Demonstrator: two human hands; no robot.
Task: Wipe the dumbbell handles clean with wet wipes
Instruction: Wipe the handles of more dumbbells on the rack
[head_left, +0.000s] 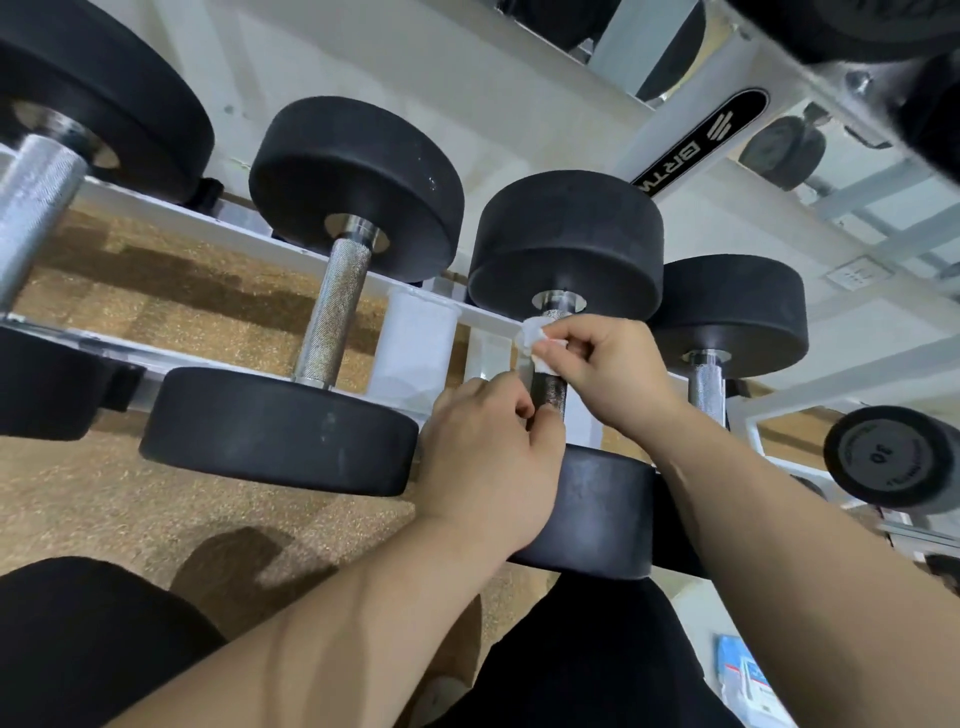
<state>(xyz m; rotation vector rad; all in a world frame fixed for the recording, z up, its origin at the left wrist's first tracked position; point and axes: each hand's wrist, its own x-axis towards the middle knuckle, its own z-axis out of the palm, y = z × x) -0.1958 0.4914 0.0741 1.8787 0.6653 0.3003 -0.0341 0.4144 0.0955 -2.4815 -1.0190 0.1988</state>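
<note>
Person at the dumbbell rack, body notes only.
Arms: left forearm (322, 623) and right forearm (779, 519) are bare from the wrist to the frame edge. Faint vein and tendon lines run along the left forearm.
Hands: left hand (488, 457) and right hand (602, 369) are bare, with the skin creased over the knuckles.
Legs: left leg (88, 639) and right leg (587, 665) are covered in plain matte black cloth. Cannot tell whether trousers or shorts. Cloth lies smooth, with soft folds near the right leg's edge.
</note>
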